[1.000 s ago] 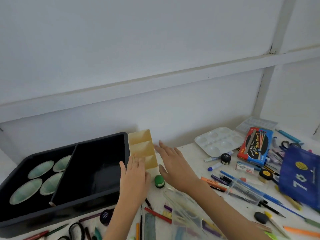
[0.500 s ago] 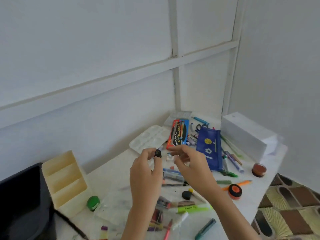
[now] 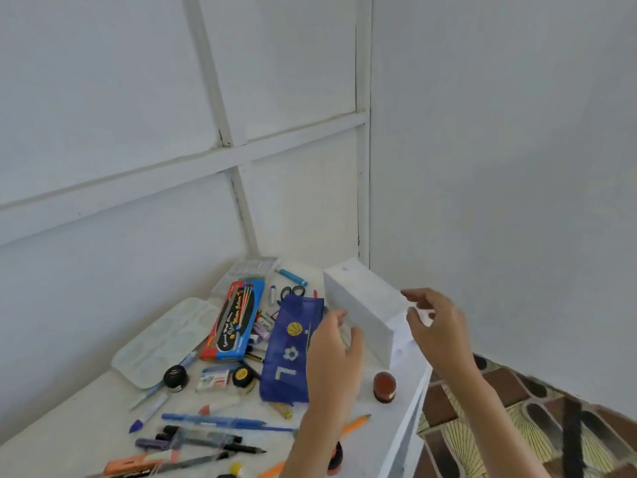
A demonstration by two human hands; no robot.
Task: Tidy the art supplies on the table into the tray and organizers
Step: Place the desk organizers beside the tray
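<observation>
- Head camera: both hands are lifted over the far right corner of the white table (image 3: 86, 426), one on each side of a white rectangular box (image 3: 362, 305) that lies near the wall corner.
- The left hand (image 3: 336, 353) shows its back to the camera. Its fingers are loosely bent and apart from the thumb, just beside the near left face of the box. I cannot tell if it touches the box, and nothing shows in its grasp.
- The right hand (image 3: 437, 329) is at the box's right end with fingers spread and lightly curved, grasping nothing. Contact with the box is unclear.
- The art supplies lie scattered on the table, left of the box.
- A blue fabric pencil pouch with a ball patch (image 3: 289, 353) lies just beside the box, partly behind the left hand.
- A red-and-blue cardboard pencil carton (image 3: 236, 319) overlaps the edge of a white plastic paint palette (image 3: 165, 339).
- A small round black jar (image 3: 175, 374) sits at the palette's near edge.
- Black-handled scissors (image 3: 293, 291) lie behind the pouch.
- A round reddish-brown pot (image 3: 384, 382) stands near the table's right edge.
- Blue pens (image 3: 213, 419) and dark markers lie in a loose heap in the foreground.
</observation>
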